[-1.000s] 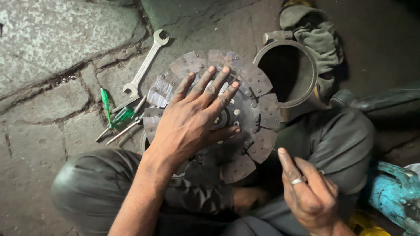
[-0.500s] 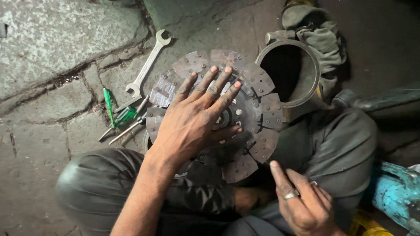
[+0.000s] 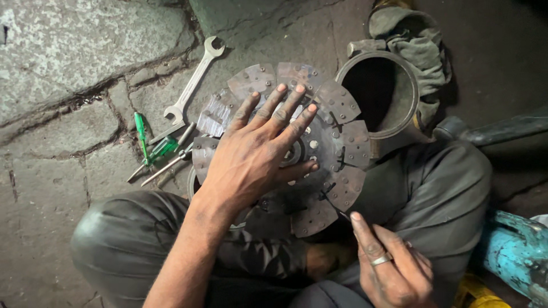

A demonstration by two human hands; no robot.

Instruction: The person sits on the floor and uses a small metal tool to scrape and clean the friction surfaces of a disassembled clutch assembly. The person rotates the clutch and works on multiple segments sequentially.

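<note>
A: Where's the clutch disc (image 3: 319, 165) sitting?

B: Between the person's knees, resting partly on the grey trouser legs (image 3: 434, 188) and partly over the stone floor (image 3: 68, 68). Its segmented friction pads fan out all around the hub.

A: And the left hand (image 3: 257, 154)?

B: Laid flat on top of the disc, palm down, fingers spread and stretched toward the far rim. It presses on the disc rather than wrapping round it, so nothing is clasped.

A: The right hand (image 3: 394, 271)?

B: Lower right, just beside the near edge of the disc. It wears a ring, the forefinger points up at the rim, and the other fingers are loosely curled. Whether it pinches something small I cannot tell.

A: What lies around?

B: An open-ended spanner (image 3: 191, 85) and green-handled screwdrivers (image 3: 151, 148) on the floor to the left, near the disc. A metal ring (image 3: 399, 108) stands just beside its far right edge, with a cloth (image 3: 416, 43) behind it
</note>
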